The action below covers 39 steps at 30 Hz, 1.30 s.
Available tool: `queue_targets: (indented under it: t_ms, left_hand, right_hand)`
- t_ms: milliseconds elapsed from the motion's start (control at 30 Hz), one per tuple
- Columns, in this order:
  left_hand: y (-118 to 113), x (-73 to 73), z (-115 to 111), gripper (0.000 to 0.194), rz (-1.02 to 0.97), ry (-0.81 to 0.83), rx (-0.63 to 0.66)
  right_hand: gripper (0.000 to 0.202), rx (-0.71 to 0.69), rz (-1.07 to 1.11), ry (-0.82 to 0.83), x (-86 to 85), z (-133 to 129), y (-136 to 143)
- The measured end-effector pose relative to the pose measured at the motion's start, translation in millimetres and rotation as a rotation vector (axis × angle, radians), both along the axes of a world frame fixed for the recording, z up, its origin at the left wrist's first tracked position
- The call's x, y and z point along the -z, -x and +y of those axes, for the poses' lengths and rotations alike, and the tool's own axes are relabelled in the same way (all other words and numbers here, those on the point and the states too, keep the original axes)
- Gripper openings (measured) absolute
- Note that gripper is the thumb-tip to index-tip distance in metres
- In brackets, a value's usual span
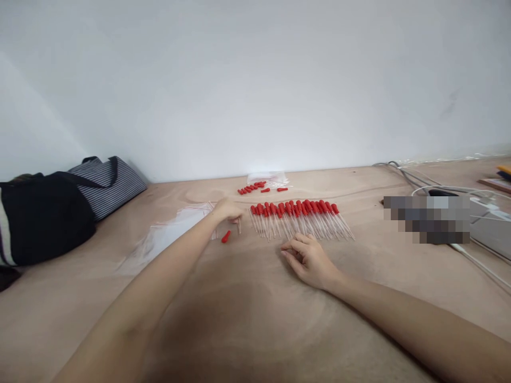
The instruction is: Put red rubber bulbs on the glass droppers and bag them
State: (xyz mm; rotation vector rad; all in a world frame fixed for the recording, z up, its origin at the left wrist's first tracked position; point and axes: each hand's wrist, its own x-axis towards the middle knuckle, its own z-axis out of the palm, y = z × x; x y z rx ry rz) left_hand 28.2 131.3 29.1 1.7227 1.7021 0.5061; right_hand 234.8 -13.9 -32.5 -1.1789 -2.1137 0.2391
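My left hand (228,210) is closed at the left end of a row of droppers (299,217), with a thin clear tube (239,225) showing below its fingers. The droppers have red bulbs at the top and clear tubes pointing down. A loose red bulb (225,236) lies just below my left hand. Below the middle of the row, my right hand (306,259) rests on the table with its fingers curled together; no object shows in it. Several red bulbs (249,188) lie behind the row.
Clear plastic bags (167,234) are spread under and left of my left forearm. Behind the bulbs is a small bag with thin tubes (268,178). A black bag (43,218) and striped bag (104,183) stand left; cables (411,175) and a blurred object (427,219) lie right.
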Motion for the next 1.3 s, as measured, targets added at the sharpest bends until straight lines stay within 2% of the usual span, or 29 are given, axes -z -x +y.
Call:
queue_targets:
  t_ms: [67, 167, 267, 300, 333, 433, 533, 633, 700, 800, 967, 1100, 1300]
  left_hand:
    - [3.7, -2.6, -16.8, 0.009, -0.100, 0.029, -0.019]
    - [0.6, 1.8, -54.8, 0.022, -0.283, 0.050, -0.019]
    - [-13.5, 15.7, -96.6, 0.027, -0.445, 0.100, 0.038]
    - [-19.1, 21.1, -108.3, 0.027, -0.608, 0.133, 0.058]
    - [-24.6, 26.0, -117.9, 0.027, -0.733, 0.133, 0.062]
    - [-36.9, 36.0, -134.3, 0.026, -0.857, 0.065, 0.029]
    - [-39.6, 39.2, -136.7, 0.028, -0.856, 0.016, 0.015]
    - [-32.7, 39.7, -133.2, 0.029, -0.835, -0.032, 0.012]
    - [-24.6, 40.1, -129.8, 0.028, -0.823, -0.055, 0.012]
    - [-12.8, 41.1, -124.4, 0.031, -0.794, -0.061, 0.041]
    - [-6.9, 44.5, -119.6, 0.025, -0.794, -0.045, 0.039]
    - [-8.5, 46.6, -120.4, 0.022, -0.773, -0.048, 0.060]
    - [-7.1, 48.3, -119.2, 0.018, -0.738, -0.092, 0.094]
  right_hand:
    - [0.015, -0.006, 0.007, 0.000, -2.3, -0.2, 3.1]
    - [0.021, 0.018, 0.159, 0.109, -5.4, -2.7, 13.2]
    - [0.028, 0.026, 0.419, 0.378, -5.7, -8.8, 26.2]
    - [0.030, 0.017, 0.486, 0.456, -5.2, -11.4, 30.0]
    - [0.032, 0.004, 0.534, 0.514, -4.7, -13.9, 33.2]
    - [0.042, -0.035, 0.608, 0.598, -3.4, -19.6, 39.3]
    - [0.041, -0.074, 0.662, 0.646, -2.8, -20.2, 41.5]
    - [0.039, -0.065, 0.691, 0.663, -2.1, -16.2, 39.7]
    - [0.036, -0.019, 0.669, 0.599, -1.6, -11.6, 35.2]
    - [0.030, 0.040, 0.586, 0.417, -1.3, -3.6, 23.9]
    - [0.021, 0.007, 0.400, 0.183, -4.1, 3.4, 10.3]
    - [0.021, -0.066, 0.306, 0.136, -7.3, 1.9, 13.1]
    - [0.021, -0.076, 0.256, 0.146, -9.7, 0.5, 16.7]
